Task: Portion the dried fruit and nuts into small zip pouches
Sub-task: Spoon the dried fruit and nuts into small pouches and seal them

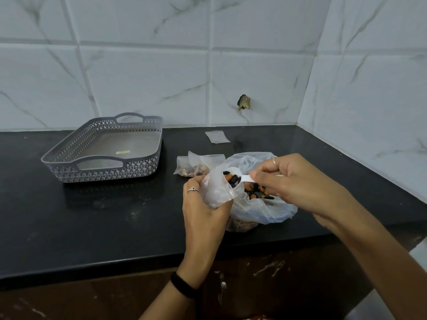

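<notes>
My left hand [204, 209] grips a small clear zip pouch [216, 191] with its mouth held open and turned to the right. My right hand [293, 181] pinches the handle of a white plastic spoon [240, 177], whose bowl holds dark and orange dried fruit and nuts at the pouch's mouth. Under the spoon lies a large translucent bag [261, 204] with a heap of the fruit and nut mix [257, 191]. Behind my left hand two filled small pouches [196, 166] lie on the counter. An empty flat pouch [217, 136] lies further back.
A grey perforated plastic tray [138, 155] with handles stands at the left on the black counter [92, 215]. White marble-look tiles cover the back and right walls, which meet in a corner at the right. The counter's front edge runs just below my wrists.
</notes>
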A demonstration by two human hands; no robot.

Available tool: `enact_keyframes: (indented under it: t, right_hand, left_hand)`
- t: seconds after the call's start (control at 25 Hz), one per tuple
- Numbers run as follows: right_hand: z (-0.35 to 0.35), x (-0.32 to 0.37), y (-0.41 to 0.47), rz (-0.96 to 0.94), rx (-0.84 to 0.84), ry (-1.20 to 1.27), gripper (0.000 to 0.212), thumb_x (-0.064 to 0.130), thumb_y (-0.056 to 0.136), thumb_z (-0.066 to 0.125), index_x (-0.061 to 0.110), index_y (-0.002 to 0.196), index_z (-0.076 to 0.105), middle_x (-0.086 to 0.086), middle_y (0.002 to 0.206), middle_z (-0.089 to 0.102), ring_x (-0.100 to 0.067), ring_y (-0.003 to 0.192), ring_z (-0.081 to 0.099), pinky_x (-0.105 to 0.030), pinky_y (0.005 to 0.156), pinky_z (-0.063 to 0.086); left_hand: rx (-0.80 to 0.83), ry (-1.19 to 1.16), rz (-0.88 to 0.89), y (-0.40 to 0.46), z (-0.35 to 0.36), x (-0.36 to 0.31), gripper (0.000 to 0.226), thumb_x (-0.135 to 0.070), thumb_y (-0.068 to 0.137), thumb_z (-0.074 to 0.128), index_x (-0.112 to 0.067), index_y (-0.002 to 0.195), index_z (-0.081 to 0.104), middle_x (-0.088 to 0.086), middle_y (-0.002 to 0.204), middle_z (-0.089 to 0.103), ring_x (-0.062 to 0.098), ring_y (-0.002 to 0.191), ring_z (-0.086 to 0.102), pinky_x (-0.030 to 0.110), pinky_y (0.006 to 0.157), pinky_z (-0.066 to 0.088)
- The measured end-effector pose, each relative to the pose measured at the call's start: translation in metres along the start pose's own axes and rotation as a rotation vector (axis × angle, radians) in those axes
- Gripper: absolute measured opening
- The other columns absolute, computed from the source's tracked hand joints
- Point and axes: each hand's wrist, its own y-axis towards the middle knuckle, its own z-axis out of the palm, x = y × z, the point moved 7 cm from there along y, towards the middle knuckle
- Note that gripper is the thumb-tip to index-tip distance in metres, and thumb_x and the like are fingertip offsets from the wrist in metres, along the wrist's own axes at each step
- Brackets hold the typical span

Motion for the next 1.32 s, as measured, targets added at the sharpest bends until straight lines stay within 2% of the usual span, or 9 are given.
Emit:
enact_keyframes:
  t: [0.08, 0.2, 0.32, 0.4, 0.56, 0.96, 1.16, 1.24, 1.32]
  right_hand:
    - [0.007, 0.01, 0.001, -0.123, -0.016, -0.207, 0.019, 0.027, 0.093, 0.056, 0.022, 0.09, 0.074, 0.02, 0.077, 0.065, 0.003, 0.072, 0.061, -0.009, 0.066, 0.043]
    - [0.018, 0.019, 0.001, -0.269, -0.053, -0.384, 0.02, 0.033, 0.094, 0.053, 0.027, 0.1, 0.071, 0.017, 0.093, 0.068, -0.001, 0.088, 0.063, -0.015, 0.076, 0.047]
    - [0.03, 0.033, -0.001, -0.505, -0.164, -0.628, 0.032, 0.038, 0.093, 0.043, 0.026, 0.096, 0.072, 0.006, 0.083, 0.069, -0.013, 0.076, 0.064, -0.03, 0.063, 0.052]
    - [0.036, 0.039, -0.004, -0.687, -0.27, -0.826, 0.034, 0.033, 0.087, 0.041, 0.025, 0.087, 0.073, 0.004, 0.069, 0.064, -0.017, 0.061, 0.063, -0.024, 0.047, 0.045]
    - [0.036, 0.043, -0.017, -0.931, -0.388, -0.991, 0.032, 0.018, 0.081, 0.045, 0.02, 0.094, 0.075, 0.001, 0.068, 0.06, -0.016, 0.057, 0.057, -0.024, 0.051, 0.043]
    - [0.019, 0.032, -0.017, -0.845, -0.403, -0.745, 0.028, 0.024, 0.092, 0.049, 0.013, 0.097, 0.074, -0.001, 0.081, 0.066, -0.017, 0.067, 0.062, -0.03, 0.061, 0.053]
    - [-0.007, 0.017, -0.017, -0.566, -0.373, -0.048, 0.017, 0.021, 0.089, 0.059, 0.016, 0.098, 0.073, 0.011, 0.087, 0.067, -0.004, 0.082, 0.064, -0.012, 0.072, 0.048]
    - [-0.005, 0.023, -0.022, -0.615, -0.342, -0.162, 0.019, 0.025, 0.089, 0.059, 0.017, 0.098, 0.073, 0.011, 0.083, 0.063, -0.006, 0.075, 0.062, -0.014, 0.068, 0.047]
    - [0.006, 0.032, -0.027, -0.754, -0.35, -0.527, 0.024, 0.028, 0.091, 0.055, 0.017, 0.101, 0.074, 0.006, 0.08, 0.059, -0.009, 0.067, 0.056, -0.021, 0.063, 0.047]
  left_hand:
    - [0.023, 0.024, 0.001, 0.0, 0.001, 0.002, 0.048, -0.024, 0.073, 0.075, -0.034, 0.109, 0.045, -0.008, 0.118, 0.052, 0.001, 0.106, 0.053, 0.013, 0.083, 0.047]
    - [0.062, 0.021, -0.014, 0.0, 0.001, 0.006, 0.044, -0.043, 0.067, 0.067, -0.031, 0.106, 0.05, -0.008, 0.111, 0.06, 0.011, 0.105, 0.058, 0.032, 0.083, 0.054]
    - [0.056, -0.005, -0.015, 0.0, -0.005, 0.006, 0.03, -0.032, 0.073, 0.071, -0.028, 0.095, 0.052, -0.007, 0.093, 0.064, 0.006, 0.085, 0.063, 0.024, 0.067, 0.054]
    - [0.049, -0.015, -0.022, 0.001, -0.008, 0.006, 0.029, -0.019, 0.078, 0.073, -0.029, 0.095, 0.052, -0.007, 0.092, 0.066, 0.002, 0.082, 0.064, 0.019, 0.065, 0.052]
    - [0.051, -0.041, -0.045, 0.002, -0.008, 0.007, 0.035, -0.015, 0.079, 0.073, -0.028, 0.105, 0.053, -0.006, 0.097, 0.067, 0.002, 0.085, 0.065, 0.016, 0.067, 0.052]
    - [0.063, -0.081, -0.075, 0.002, 0.0, 0.005, 0.031, -0.019, 0.079, 0.074, -0.023, 0.104, 0.055, -0.006, 0.095, 0.068, 0.001, 0.083, 0.065, 0.019, 0.065, 0.052]
    - [0.025, -0.099, 0.032, 0.0, -0.004, -0.007, 0.035, -0.017, 0.082, 0.073, -0.02, 0.11, 0.053, -0.006, 0.103, 0.066, 0.007, 0.095, 0.066, 0.028, 0.077, 0.057]
    - [0.027, -0.113, 0.044, 0.0, -0.005, -0.01, 0.036, -0.013, 0.082, 0.072, -0.018, 0.113, 0.054, -0.007, 0.104, 0.067, 0.005, 0.095, 0.066, 0.03, 0.079, 0.057]
    - [0.052, -0.122, 0.045, 0.001, -0.002, -0.011, 0.035, -0.011, 0.082, 0.072, -0.018, 0.113, 0.055, -0.006, 0.101, 0.069, 0.004, 0.093, 0.067, 0.026, 0.077, 0.056]
